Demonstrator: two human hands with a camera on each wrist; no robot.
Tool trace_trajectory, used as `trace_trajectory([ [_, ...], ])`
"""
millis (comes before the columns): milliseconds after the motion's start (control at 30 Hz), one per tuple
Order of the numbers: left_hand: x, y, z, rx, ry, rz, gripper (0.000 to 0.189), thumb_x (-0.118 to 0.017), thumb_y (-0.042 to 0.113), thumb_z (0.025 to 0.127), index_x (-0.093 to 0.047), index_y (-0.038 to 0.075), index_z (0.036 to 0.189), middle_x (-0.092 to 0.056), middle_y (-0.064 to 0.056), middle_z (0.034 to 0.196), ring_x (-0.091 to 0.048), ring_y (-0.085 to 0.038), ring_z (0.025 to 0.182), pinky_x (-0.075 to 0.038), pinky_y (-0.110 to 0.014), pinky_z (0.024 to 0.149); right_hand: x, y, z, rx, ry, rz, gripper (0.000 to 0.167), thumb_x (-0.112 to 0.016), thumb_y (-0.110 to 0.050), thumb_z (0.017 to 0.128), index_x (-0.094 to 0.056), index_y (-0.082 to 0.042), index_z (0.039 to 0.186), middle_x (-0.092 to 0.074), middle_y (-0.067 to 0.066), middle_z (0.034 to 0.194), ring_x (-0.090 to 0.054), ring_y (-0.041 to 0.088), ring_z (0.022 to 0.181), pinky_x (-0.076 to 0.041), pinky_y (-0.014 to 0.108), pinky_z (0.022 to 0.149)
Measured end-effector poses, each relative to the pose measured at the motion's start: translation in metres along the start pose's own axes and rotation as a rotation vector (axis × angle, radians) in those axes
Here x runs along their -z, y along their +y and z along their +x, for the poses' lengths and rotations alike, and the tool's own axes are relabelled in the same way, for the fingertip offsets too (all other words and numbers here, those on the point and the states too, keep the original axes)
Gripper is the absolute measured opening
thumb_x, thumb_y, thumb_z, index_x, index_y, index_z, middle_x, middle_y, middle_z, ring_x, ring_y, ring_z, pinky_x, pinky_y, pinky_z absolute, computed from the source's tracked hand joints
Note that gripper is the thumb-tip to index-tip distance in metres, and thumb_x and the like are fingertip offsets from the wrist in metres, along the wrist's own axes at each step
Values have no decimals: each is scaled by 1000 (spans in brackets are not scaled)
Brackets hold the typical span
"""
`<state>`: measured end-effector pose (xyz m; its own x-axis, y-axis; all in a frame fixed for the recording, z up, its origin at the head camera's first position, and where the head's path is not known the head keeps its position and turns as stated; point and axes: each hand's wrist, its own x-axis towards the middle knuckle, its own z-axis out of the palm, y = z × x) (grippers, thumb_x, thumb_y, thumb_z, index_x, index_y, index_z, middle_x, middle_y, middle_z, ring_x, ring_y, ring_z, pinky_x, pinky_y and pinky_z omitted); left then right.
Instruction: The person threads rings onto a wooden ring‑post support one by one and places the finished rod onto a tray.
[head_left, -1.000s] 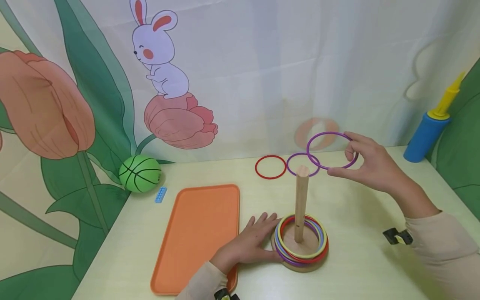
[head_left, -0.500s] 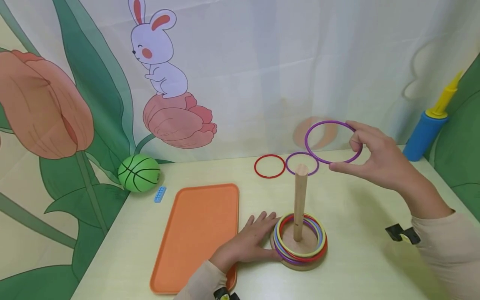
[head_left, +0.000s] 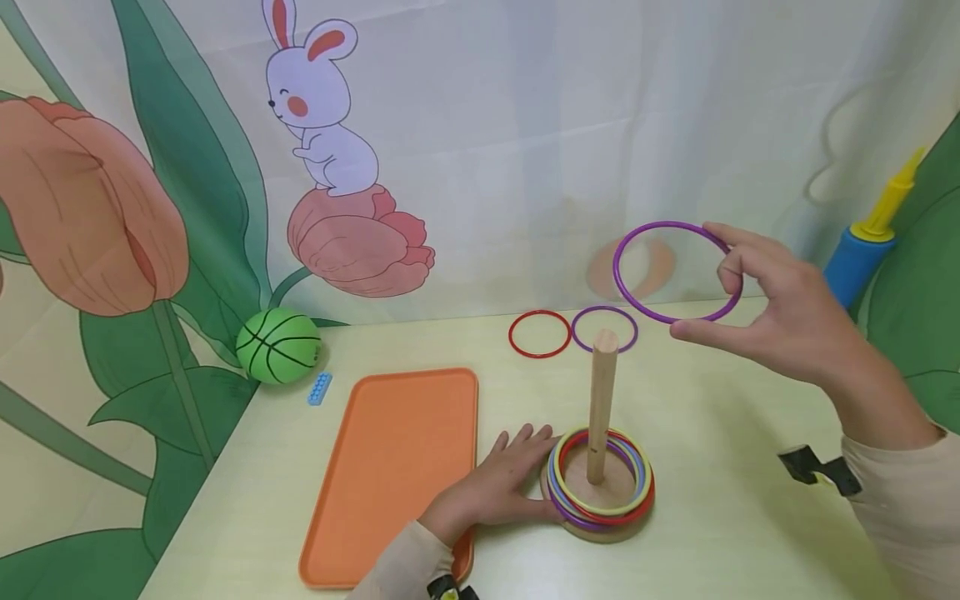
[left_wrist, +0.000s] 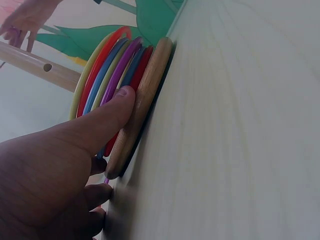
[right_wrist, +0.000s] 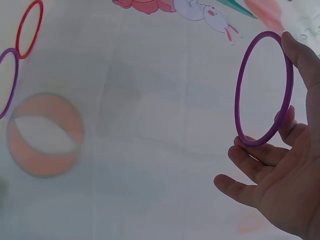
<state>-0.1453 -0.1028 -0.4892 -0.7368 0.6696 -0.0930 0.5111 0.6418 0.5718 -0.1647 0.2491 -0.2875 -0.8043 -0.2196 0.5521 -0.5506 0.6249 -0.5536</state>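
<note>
In the head view my right hand holds a purple ring in the air, well above the table, pinched at its right side between thumb and fingers. The right wrist view shows this purple ring tilted in the same grip. My left hand lies against the left side of a wooden ring-toss stand, fingers straight and spread. Yellow, red, blue and purple rings lie stacked around its peg. In the left wrist view my thumb touches the stacked rings and the wooden base.
A red ring and another purple ring lie at the table's back. On the left are an orange tray, a small blue block and a green ball. A blue and yellow pump stands far right. A printed curtain hangs behind.
My right hand has risen and moved right, away from the peg, with the purple ring in its grip. The left hand and the stand have stayed put.
</note>
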Motion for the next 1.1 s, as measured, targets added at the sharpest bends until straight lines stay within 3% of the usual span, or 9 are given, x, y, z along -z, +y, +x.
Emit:
trace_trajectory([
  [233,0,1,0,1,-1,-2,96,-80,55,90,-32,24,167,-24,-6,174,-13,-31,162,-5,-55,130,3,-15,-3,89,57,-10,64,-104,-8,58,-45,-10,83,-58,5,153,-48,12,144,-36,13,92],
  [367,1,3,0,4,-6,-10,96,-80,55,90,-32,23,167,-24,-6,174,-12,-30,162,-4,-55,130,1,-22,-5,146,76,-1,66,-105,-4,53,-47,-9,83,-58,3,154,-48,8,144,-38,13,95],
  [633,-1,1,-1,7,4,-12,96,-80,55,90,-32,24,167,-25,-5,174,-13,-30,162,-4,-54,131,-10,-33,-10,295,78,67,66,-105,-2,44,-52,-8,85,-58,11,153,-47,16,146,-41,15,97],
  [867,-1,1,-2,14,-5,-8,96,-79,56,90,-31,25,168,-24,-5,174,-12,-30,162,-4,-54,130,-17,-39,-13,354,36,67,65,-106,-9,45,-53,-14,82,-59,13,152,-47,19,145,-44,16,93],
  [967,0,1,-1,12,-8,-5,96,-78,56,91,-31,24,168,-23,-4,174,-12,-30,162,-3,-53,131,-19,-41,-14,365,20,75,62,-106,-38,59,-53,-15,82,-58,13,152,-47,21,145,-43,16,97],
  [1100,0,1,0,11,-7,-8,97,-79,56,90,-31,24,168,-23,-4,174,-12,-29,162,-3,-53,131,-22,-42,-16,382,9,88,64,-81,-71,77,-54,-13,84,-59,15,151,-47,25,146,-41,17,105],
])
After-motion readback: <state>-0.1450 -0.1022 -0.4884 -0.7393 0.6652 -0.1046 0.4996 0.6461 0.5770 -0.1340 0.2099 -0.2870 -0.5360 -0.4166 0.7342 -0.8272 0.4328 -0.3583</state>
